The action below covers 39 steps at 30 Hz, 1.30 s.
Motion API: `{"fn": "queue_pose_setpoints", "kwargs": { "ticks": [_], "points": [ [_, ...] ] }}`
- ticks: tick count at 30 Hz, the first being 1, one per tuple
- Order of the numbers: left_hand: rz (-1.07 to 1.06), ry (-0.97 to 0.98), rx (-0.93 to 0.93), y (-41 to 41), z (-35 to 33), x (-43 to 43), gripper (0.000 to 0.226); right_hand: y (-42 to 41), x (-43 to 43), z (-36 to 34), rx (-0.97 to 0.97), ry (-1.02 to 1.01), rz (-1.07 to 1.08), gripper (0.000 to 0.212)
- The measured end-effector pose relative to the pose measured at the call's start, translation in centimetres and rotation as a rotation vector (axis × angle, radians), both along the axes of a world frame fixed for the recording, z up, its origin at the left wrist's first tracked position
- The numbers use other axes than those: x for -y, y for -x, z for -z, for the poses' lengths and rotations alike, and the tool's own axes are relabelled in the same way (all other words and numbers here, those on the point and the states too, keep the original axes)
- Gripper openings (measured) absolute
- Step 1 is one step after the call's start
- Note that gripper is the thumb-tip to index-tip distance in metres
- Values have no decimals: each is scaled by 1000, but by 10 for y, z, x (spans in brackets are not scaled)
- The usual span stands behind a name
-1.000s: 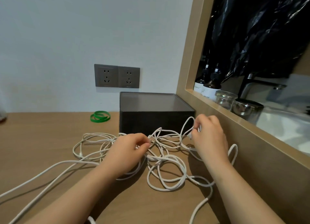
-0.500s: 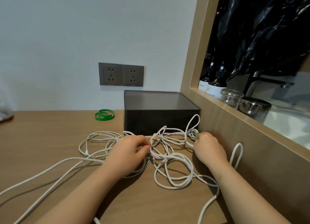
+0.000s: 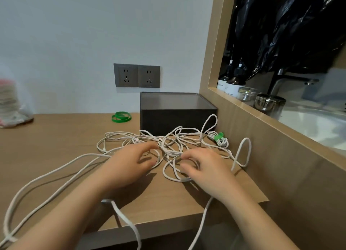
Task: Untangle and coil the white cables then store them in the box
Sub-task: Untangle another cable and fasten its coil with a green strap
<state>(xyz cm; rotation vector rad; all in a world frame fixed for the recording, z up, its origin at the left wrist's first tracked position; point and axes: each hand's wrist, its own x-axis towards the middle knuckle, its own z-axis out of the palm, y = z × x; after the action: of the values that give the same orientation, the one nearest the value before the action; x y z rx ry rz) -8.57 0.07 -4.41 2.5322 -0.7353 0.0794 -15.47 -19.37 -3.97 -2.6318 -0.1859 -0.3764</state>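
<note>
Head view: tangle of cables (image 3: 172, 152) mid-table (image 3: 56, 137), before box (image 3: 177, 118) at back right corner. Left hand (image 3: 129, 163), right hand (image 3: 206, 167) loosely spread over knot, pinching nothing; likely seeking strand to free.

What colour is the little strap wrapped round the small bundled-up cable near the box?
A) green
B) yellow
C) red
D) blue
A: a green strap wraps the small coiled cable lying on the desk in front of the dark box.
</note>
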Motion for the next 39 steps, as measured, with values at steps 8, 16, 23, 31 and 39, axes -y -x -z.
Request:
{"fn": "queue_pose_setpoints", "kwargs": {
  "ticks": [8,16,23,31,39],
  "points": [
    [19,-131,143,-3,17,-19,23,1,19,23,37,186,308,38],
    [-129,-14,320,-30,9,-18,39,-8,-1,21,347,204,128,12],
    [-232,-1,148,-52,8,-4,23,-23,-12,15,141,171,62,24],
    [-598,941,-390,-87,-26,-21,25,-50,-29,-4,553,-69,53,23],
    [-630,922,-340,-117,-30,-6,59,-101,-46,-13,-77,232,46,33]
  ]
}}
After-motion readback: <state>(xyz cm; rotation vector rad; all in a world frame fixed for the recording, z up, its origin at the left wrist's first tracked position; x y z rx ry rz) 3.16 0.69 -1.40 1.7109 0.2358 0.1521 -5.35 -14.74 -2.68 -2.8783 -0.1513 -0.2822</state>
